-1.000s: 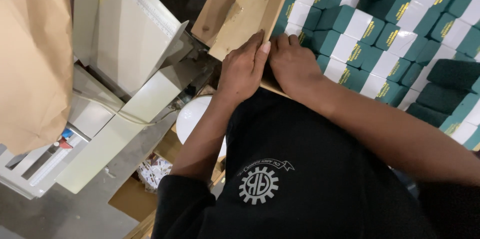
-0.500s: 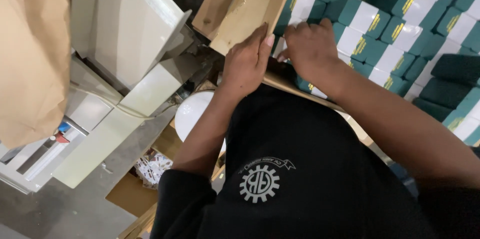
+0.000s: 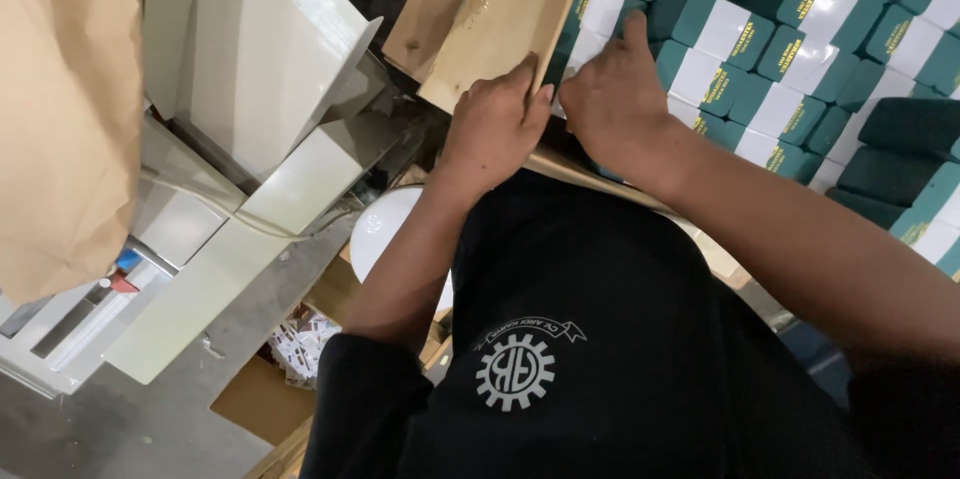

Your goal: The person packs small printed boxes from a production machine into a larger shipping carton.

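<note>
now both hands sit higher at the wooden board's (image 3: pixel 505 14) lower edge vs a sec ago. left hand (image 3: pixel 492 129) curled, fingertips on the board; right hand (image 3: pixel 612 99) has moved up onto the green-and-white boxes (image 3: pixel 745 49), fingers bent, grip unclear.
</note>
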